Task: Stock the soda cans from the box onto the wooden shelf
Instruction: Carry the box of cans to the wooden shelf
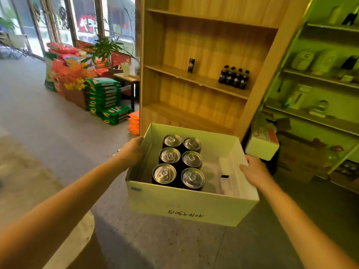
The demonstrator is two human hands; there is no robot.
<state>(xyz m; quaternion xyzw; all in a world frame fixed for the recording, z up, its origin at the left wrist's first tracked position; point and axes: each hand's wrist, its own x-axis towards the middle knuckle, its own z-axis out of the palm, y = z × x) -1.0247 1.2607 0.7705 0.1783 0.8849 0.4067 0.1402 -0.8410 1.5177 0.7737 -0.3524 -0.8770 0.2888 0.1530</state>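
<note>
Between both hands' fingers (245,166): the box (186,206).

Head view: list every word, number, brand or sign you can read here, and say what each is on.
"4010430G" or close to it, handwritten and upside down, unsure: front wall of the box.
Round logo, wording too small: can on the shelf.
Labels too small: bottles.
Print blurred: green bags.
Label blurred: small box.
Red window sign: unreadable.
</note>
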